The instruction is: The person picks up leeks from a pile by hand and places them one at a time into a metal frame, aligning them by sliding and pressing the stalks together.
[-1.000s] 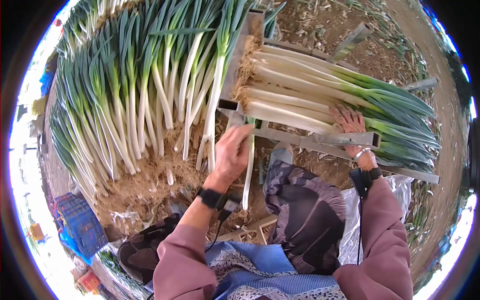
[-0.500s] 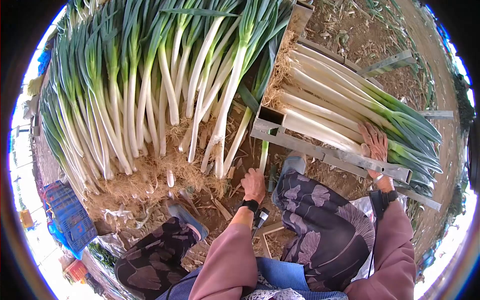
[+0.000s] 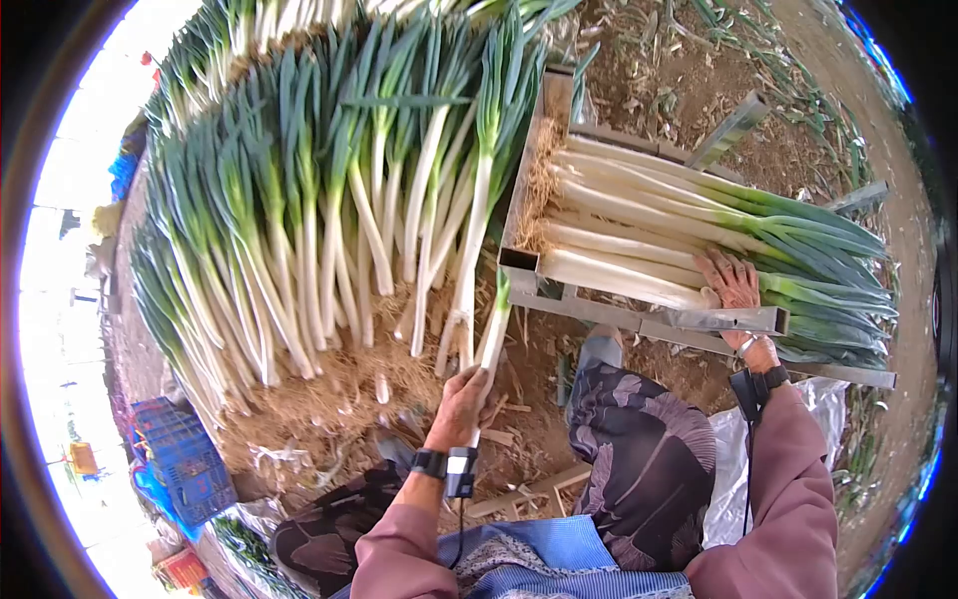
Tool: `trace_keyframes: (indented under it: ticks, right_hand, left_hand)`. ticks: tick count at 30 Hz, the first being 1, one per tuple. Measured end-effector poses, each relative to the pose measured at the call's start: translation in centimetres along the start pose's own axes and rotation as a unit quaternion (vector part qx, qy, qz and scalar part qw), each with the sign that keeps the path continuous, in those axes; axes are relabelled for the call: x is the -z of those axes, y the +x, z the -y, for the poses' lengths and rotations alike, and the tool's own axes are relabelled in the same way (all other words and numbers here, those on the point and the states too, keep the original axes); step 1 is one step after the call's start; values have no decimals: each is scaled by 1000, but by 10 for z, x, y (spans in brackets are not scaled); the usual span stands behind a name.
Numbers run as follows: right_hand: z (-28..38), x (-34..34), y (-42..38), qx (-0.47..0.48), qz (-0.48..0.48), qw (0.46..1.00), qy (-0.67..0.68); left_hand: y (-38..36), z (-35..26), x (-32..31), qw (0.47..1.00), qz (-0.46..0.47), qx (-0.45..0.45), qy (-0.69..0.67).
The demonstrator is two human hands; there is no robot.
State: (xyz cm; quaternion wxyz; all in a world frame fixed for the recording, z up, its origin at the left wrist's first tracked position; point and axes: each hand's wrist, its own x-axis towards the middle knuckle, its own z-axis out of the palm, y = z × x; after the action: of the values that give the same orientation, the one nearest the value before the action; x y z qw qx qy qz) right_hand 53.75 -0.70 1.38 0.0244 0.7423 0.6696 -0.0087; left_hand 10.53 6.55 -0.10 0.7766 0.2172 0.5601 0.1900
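Note:
My left hand (image 3: 462, 406) is closed around the lower white part of a long green onion (image 3: 493, 334). Its upper, green end reaches toward the near corner of a metal frame (image 3: 619, 311). My right hand (image 3: 733, 285) lies with fingers spread on a row of long green onions (image 3: 639, 235) inside that frame. Their roots butt against the frame's left end plate, and the green tops stick out to the right. To the left of the frame, a big heap of green onions (image 3: 309, 260) stands slanted on the ground, roots toward me.
A blue plastic crate (image 3: 180, 459) sits at the left. Metal arms (image 3: 728, 130) jut out from the frame's far side. My knee (image 3: 644, 429) in flowered trousers is just in front of the frame. Wooden slats (image 3: 529, 494) and dry scraps lie on the soil.
My left hand has moved left and toward me, now with a green onion in it. My right hand stays on the onions in the frame. The whole view has shifted.

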Motion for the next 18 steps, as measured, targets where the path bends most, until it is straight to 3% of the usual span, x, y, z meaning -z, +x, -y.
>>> trace_keyframes:
  ticks: [1,3,7,10,11,14,17,18]
  right_hand:
    - [1,0,0,-5,-16,1000,5]
    - [2,0,-2,-12,2,1000,2]
    - [4,-3,-2,-35,29,999,-12]
    - [-1,-19,-2,-45,18,999,-8]
    - [-2,-22,-2,-51,19,998,-13]
    - [-1,-24,-8,-33,-19,998,-41]
    - [-4,-33,-10,-37,-23,997,-67]
    - [-3,-29,-11,-33,-25,996,-74]
  left_hand:
    - [-6,-6,16,999,29,-15,24]
    - [-42,-36,21,999,-17,-14,35]
    - [-115,-68,45,992,-7,-121,31]
    - [-163,-89,27,970,-48,-223,79]
    - [-170,-96,21,963,-14,-261,69]
    - [-177,-115,-14,920,-50,-354,158]
    - [-151,-131,-55,810,-17,-512,285]
    - [-148,-139,-85,804,-39,-499,320]
